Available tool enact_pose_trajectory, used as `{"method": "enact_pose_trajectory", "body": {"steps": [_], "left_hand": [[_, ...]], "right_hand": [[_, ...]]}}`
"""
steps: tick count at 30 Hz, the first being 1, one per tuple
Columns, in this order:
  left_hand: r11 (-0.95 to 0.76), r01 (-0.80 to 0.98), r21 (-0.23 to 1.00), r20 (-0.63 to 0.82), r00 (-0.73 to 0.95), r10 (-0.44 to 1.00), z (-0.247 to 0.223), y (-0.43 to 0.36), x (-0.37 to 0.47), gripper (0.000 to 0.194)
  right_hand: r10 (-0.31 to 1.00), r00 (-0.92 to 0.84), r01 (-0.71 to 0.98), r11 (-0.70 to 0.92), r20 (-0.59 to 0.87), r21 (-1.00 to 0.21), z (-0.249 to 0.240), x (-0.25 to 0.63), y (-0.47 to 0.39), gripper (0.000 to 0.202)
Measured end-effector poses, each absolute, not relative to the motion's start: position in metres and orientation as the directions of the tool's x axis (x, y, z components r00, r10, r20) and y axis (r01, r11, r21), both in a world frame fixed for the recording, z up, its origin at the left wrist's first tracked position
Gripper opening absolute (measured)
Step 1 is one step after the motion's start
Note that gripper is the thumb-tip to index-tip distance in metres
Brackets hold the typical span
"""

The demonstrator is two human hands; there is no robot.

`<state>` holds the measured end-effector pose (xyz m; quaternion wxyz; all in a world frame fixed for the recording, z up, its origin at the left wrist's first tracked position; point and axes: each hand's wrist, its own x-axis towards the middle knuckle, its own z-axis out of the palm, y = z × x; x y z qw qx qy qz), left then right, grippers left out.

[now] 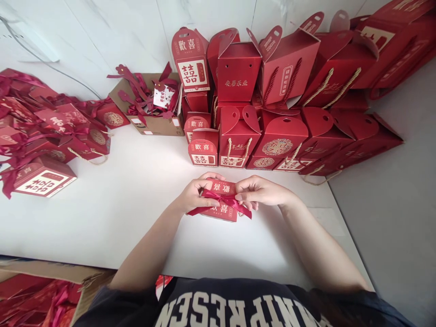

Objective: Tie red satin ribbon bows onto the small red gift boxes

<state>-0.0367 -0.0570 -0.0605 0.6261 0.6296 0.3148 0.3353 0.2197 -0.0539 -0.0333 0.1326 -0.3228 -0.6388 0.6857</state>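
Fingers of the left hand (196, 195) grip the small red box (223, 186) by its left side, thumb laid over its face, apparently bracing it. Between both hands runs the ribbon (223, 198), its right part pinched in the fingers of the right hand (260, 190), likely for tension. Tabletop (112, 209) stretches left of the fingers, stacked boxes (277, 129) crowd just beyond, and a grey panel (384, 204) limits movement farther right.
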Motion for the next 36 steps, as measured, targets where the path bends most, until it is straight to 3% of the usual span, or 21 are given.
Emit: {"method": "enact_pose_trajectory", "body": {"steps": [10, 12, 15, 18, 22, 26, 36], "left_hand": [[0.206, -0.284, 0.937, 0.014, 0.618, 0.786, -0.077, -0.052, -0.04, 0.027], [0.217, -0.319, 0.923, 0.019, 0.598, 0.801, -0.074, -0.053, -0.04, 0.037], [0.186, -0.288, 0.939, 0.011, 0.567, 0.823, -0.068, -0.056, -0.042, 0.037], [0.134, -0.202, 0.97, 0.003, 0.564, 0.826, -0.061, -0.057, -0.044, 0.034], [0.066, -0.095, 0.993, -0.001, 0.563, 0.827, -0.055, -0.058, -0.046, 0.036], [0.044, -0.04, 0.998, -0.016, 0.525, 0.851, -0.054, -0.06, -0.044, 0.04], [0.164, -0.108, 0.981, -0.098, 0.458, 0.884, -0.06, -0.06, -0.038, 0.042]], "right_hand": [[0.574, -0.788, 0.164, -0.155, -0.224, -0.974, -0.04, 0.22, -0.049, 0.033], [0.612, -0.765, 0.143, -0.146, -0.203, -0.979, -0.037, 0.221, -0.049, 0.03], [0.73, -0.662, 0.113, -0.127, -0.17, -0.986, -0.03, 0.224, -0.05, 0.03], [0.786, -0.587, 0.282, -0.023, -0.192, -0.959, -0.023, 0.231, -0.05, 0.035], [0.655, -0.679, 0.451, 0.015, -0.332, -0.893, -0.02, 0.238, -0.049, 0.045], [0.533, -0.789, 0.35, -0.021, -0.306, -0.937, -0.018, 0.235, -0.049, 0.04], [0.488, -0.832, 0.299, -0.003, -0.262, -0.954, -0.018, 0.233, -0.051, 0.031]]}}
